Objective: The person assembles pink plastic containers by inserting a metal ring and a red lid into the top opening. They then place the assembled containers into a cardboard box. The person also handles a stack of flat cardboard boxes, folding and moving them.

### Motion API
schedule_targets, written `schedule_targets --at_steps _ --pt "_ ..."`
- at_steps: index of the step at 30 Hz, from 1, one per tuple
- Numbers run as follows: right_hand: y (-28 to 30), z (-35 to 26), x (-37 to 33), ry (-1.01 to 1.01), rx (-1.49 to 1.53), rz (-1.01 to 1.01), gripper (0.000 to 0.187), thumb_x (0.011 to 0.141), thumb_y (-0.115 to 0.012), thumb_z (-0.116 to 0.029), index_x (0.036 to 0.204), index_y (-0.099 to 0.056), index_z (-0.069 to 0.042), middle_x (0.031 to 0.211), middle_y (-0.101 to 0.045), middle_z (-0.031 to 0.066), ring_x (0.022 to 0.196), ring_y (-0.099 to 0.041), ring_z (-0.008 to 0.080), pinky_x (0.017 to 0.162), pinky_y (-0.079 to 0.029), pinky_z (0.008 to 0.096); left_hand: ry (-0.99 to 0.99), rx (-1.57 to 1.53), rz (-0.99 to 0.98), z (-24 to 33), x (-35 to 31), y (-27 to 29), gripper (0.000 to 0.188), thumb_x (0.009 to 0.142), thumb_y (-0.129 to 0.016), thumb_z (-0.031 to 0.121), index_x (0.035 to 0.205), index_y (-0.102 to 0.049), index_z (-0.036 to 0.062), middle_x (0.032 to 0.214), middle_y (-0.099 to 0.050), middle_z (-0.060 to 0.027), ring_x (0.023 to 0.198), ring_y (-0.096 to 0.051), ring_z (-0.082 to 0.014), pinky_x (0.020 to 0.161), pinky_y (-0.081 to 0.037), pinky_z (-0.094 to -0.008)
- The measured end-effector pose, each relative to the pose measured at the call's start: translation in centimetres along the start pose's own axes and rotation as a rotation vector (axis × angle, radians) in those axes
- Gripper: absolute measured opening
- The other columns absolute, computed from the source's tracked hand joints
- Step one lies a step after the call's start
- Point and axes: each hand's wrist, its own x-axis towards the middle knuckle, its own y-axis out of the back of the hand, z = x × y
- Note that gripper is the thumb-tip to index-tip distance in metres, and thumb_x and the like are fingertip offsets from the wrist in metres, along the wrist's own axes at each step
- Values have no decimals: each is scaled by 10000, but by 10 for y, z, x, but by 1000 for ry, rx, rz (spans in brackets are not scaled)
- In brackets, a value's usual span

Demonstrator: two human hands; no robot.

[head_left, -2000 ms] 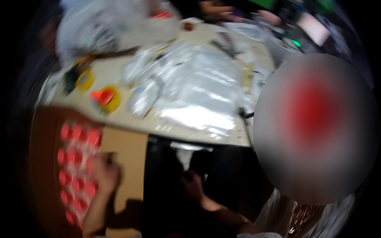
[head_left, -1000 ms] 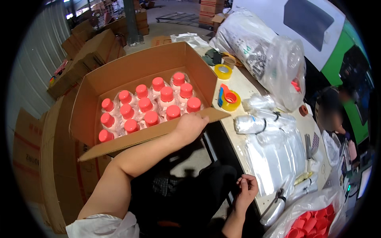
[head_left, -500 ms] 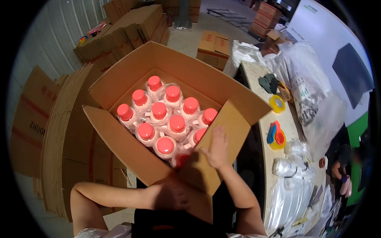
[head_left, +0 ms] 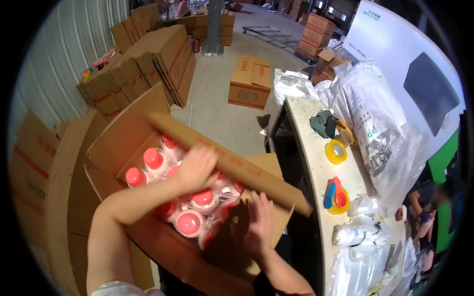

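Observation:
A brown cardboard carton (head_left: 121,150) is in front of me. It holds several pale plastic-wrapped bottles with round red caps (head_left: 188,223). Its far flap (head_left: 247,172) slants inward and covers part of the bottles. Reaching across the carton, my left hand (head_left: 197,167) has its fingers bent over the far flap; the fingertips are partly unclear. My right hand (head_left: 259,224) is at the right side flap (head_left: 276,217), fingers stretched and holding nothing. The flap's far edge runs just beyond those fingertips. My left forearm hides some of the bottles.
On my right is a worktable (head_left: 304,116) with yellow tape rolls (head_left: 335,152), a tape dispenser (head_left: 334,195), dark gloves (head_left: 323,123) and clear plastic bags (head_left: 358,256). Flattened cardboard (head_left: 74,197) is stacked to the left. A closed carton (head_left: 249,81) stands ahead. Another person (head_left: 424,207) is at far right.
My left hand has moved from the carton's near side to its far flap, which has tipped inward over the bottles. My right hand has shifted slightly down and toward the left. The view has tilted up.

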Motion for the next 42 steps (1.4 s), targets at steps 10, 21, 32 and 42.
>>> schedule_targets --at_steps 10,21,32,42 --pt "-155 50 24 40 -84 -456 908 873 -606 -583 1498 -366 29 1571 -363 205 1481 -311 334 1187 -219 585 1160 483 -675 -190 -88 164 655 750 -735 320 1282 -518 6 1142 -643 -213 1085 -625 -347 938 -509 -422" --pt "-257 -11 103 314 -108 -788 849 963 -519 -511 1593 -180 -53 1676 -153 88 1552 -98 260 1230 -86 565 497 -450 -695 5 -95 158 562 848 -663 541 1206 -654 108 1146 -683 -82 1114 -613 -336 1011 -449 -474" --pt "-131 -2 -33 658 350 -922 591 959 -536 -435 1382 -433 -36 1455 -409 134 1361 -354 271 1105 -292 505 234 -340 10 137 -39 -10 351 729 -786 358 960 -653 129 985 -658 -18 943 -585 -230 895 -418 -434" --pt "-117 18 -51 755 206 -893 276 905 -578 -276 942 -700 -30 1023 -686 178 990 -669 292 865 -512 436 -198 -203 183 238 -105 86 349 742 -711 539 646 -617 217 691 -591 42 628 -514 -129 563 -345 -310"
